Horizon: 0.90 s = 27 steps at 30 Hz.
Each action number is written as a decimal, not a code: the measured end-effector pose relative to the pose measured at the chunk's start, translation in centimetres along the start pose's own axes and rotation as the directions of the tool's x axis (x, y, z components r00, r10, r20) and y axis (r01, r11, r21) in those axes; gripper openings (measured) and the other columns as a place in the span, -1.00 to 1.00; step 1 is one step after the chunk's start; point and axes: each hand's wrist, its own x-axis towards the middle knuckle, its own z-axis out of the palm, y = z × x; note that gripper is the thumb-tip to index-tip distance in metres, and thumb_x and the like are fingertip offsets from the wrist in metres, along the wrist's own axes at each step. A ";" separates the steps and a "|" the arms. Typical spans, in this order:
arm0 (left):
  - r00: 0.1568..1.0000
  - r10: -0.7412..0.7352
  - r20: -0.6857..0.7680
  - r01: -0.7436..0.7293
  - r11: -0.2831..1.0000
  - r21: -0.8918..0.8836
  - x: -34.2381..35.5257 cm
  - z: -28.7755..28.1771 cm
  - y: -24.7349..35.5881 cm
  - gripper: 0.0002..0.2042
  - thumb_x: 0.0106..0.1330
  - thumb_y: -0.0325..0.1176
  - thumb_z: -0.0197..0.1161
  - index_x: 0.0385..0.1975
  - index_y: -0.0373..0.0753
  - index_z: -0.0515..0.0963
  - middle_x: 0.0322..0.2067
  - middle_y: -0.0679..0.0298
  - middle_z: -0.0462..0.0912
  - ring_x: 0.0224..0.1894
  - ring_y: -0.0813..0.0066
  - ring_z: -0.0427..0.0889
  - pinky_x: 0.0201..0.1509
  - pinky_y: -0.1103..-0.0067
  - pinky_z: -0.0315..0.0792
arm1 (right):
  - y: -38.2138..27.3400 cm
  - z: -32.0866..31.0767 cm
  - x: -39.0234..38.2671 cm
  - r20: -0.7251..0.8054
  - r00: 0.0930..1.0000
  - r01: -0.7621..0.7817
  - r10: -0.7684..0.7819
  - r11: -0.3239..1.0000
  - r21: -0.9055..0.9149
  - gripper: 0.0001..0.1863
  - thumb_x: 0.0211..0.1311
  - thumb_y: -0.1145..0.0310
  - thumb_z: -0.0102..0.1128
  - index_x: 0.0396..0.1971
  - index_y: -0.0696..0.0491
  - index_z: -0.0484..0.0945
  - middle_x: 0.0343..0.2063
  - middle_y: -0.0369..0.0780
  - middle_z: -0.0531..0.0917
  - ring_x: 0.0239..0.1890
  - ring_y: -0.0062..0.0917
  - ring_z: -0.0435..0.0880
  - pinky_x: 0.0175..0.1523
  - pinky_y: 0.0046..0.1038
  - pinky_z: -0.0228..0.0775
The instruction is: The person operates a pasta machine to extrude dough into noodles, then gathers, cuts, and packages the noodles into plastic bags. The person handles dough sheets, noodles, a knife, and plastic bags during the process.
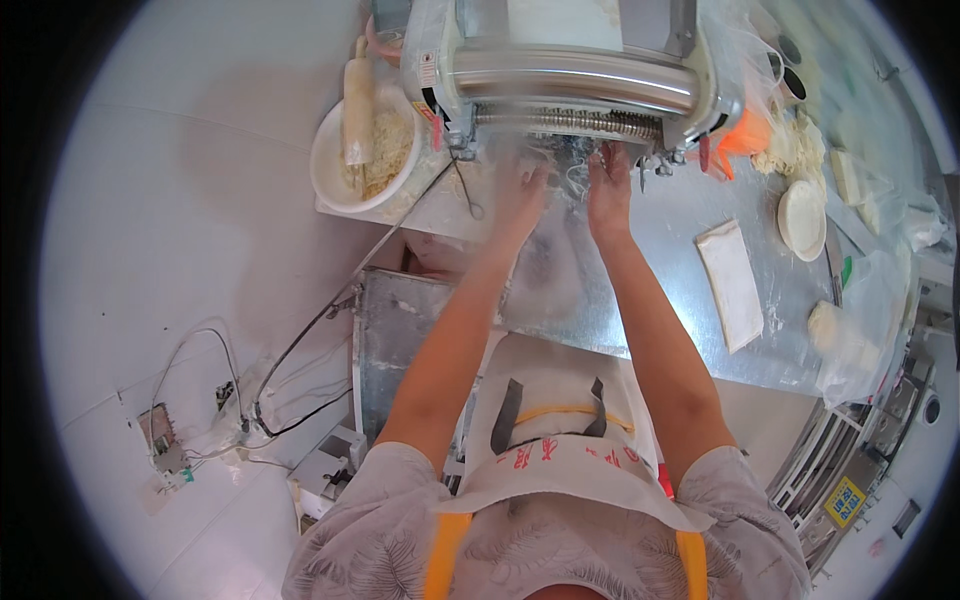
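A dough-rolling machine with a long shiny metal roller (575, 80) stands on the metal worktable (660, 270). Below that roller runs a ridged cutter roller (570, 123). Both my arms reach forward to the underside of the machine. My left hand (523, 195) is smeared by motion, and its fingers cannot be made out. Close to the right end of the opening is my right hand (608, 190), its fingertips partly hidden under the cutter. Thin pale strands or scraps (575, 180) show between my hands; whether either hand holds any is unclear.
To the left, a white bowl (325, 165) holds crumbly pale dough, with a wooden rolling pin (358, 105) across it. A black cable (340, 295) crosses toward the wall. At right lie a floury white slab (732, 285), a round dish (802, 220) and a clear plastic bag (865, 330).
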 end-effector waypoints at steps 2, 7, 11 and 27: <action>0.998 0.059 0.018 -0.059 0.998 0.016 1.9 0.5 -1.0 -0.38 0.42 -0.46 0.31 0.40 -0.43 0.18 0.30 -0.02 0.42 0.29 0.24 0.50 0.35 0.39 0.43 | 0.9 0.0 0.8 0.037 0.999 0.034 -0.034 0.999 0.003 -0.43 0.48 0.53 0.04 0.45 0.19 0.25 0.38 -0.06 0.42 0.36 -0.34 0.44 0.43 -0.39 0.22; 0.990 0.113 0.086 -0.110 0.993 -0.042 3.8 1.3 -1.6 -0.47 0.37 -0.36 0.36 0.25 -0.44 0.36 0.06 -0.15 0.60 0.09 -0.03 0.61 0.17 0.23 0.44 | 1.9 0.6 1.9 0.089 0.994 0.069 -0.070 0.997 0.018 -0.59 0.48 0.48 0.09 0.27 0.20 0.43 0.21 -0.09 0.59 0.21 -0.37 0.54 0.32 -0.40 0.29; 0.985 0.135 0.108 -0.140 0.990 0.034 4.7 1.1 -1.4 -0.47 0.31 -0.64 0.27 0.29 -0.31 0.34 0.06 0.16 0.63 0.04 0.40 0.65 0.15 0.42 0.53 | 3.5 0.0 2.8 0.114 0.992 0.069 -0.059 0.993 -0.092 -0.63 0.47 0.40 0.15 0.19 0.20 0.52 0.15 -0.07 0.64 0.18 -0.35 0.57 0.30 -0.41 0.31; 0.979 0.206 -0.013 -0.189 0.922 0.338 4.1 1.0 -0.9 -0.47 0.22 -0.41 0.40 0.18 -0.42 0.46 0.09 -0.05 0.59 0.21 0.16 0.54 0.20 0.37 0.44 | 3.8 -0.2 3.8 0.183 0.983 0.047 0.009 0.953 -0.300 -0.48 0.25 0.59 0.24 0.24 0.19 0.47 0.25 -0.15 0.58 0.30 -0.38 0.50 0.41 -0.44 0.20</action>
